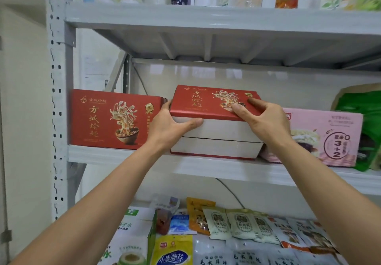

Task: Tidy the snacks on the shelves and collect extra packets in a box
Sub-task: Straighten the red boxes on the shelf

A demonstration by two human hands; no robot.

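The left hand (171, 124) and right hand (266, 120) both grip the red-and-white cardboard box (216, 132) mid-frame, tidying the grey metal shelf (206, 167). Next, probably stand it up like the matching red box (111, 118) on its left.

Single head-worn wide-angle view, facing straight at the middle shelf (206, 166) of a white rack, close up, tilted slightly upward, lower shelf at bottom edge

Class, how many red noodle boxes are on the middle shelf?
2. One red box stands at the left end of the shelf; the second red box sits right of it, tipped, held by the left hand and right hand. Others may hide behind.
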